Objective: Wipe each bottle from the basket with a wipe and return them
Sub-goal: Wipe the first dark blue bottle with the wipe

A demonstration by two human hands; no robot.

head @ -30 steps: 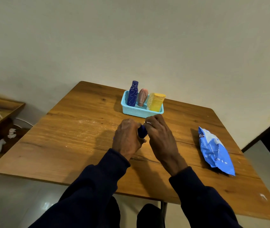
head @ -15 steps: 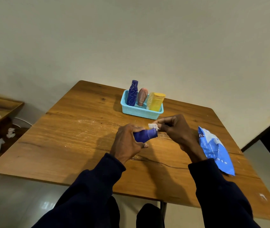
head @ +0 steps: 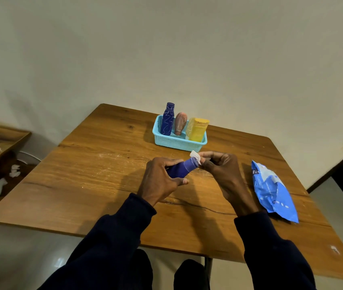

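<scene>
The wooden table (head: pixel 103 185) carried every item noted. A blue wipes packet (head: pixel 273 191) lay flat near its right edge, well apart from the basket. The turquoise basket (head: pixel 176 143) stood toward the far side and held three standing bottles: a dark blue bottle (head: pixel 167 120) at left, a pink bottle (head: pixel 180 123) in the middle and a yellow bottle (head: pixel 197 129) at right. In front of the basket, the left hand (head: pixel 160 181) gripped a blue bottle (head: pixel 182 169) round its body, its narrower end pointing right. The right hand (head: pixel 222 172) pinched a small white wipe (head: pixel 195 156) between thumb and fingers. The wipe touched that end of the bottle.
</scene>
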